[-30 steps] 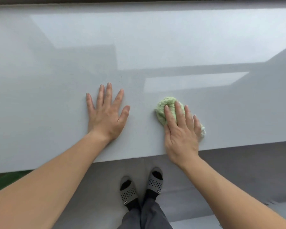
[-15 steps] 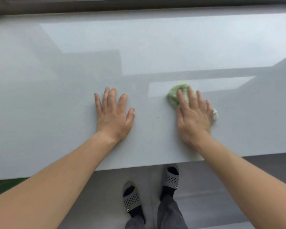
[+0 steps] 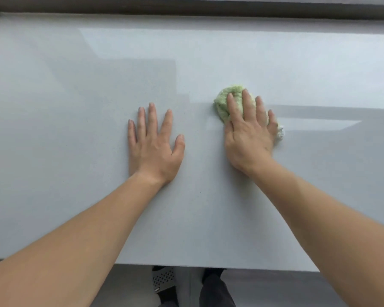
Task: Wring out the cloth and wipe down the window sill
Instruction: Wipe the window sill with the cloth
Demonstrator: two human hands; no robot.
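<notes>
Crumpled pale-green fluffy cloth (image 3: 225,103), just one, lies bunched beneath your right grip (image 3: 248,138), straight fingers (image 3: 246,105) pressing it onto the glossy grey window sill (image 3: 75,107); your left grip (image 3: 155,147), second of two, rests spread, holding nothing.

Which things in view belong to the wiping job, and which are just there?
Job: green cloth, pressed flat under the right hand; window sill; left hand, flat on the sill.
Just there: perforated slipper on the floor; dark window frame along the sill's far edge.
</notes>
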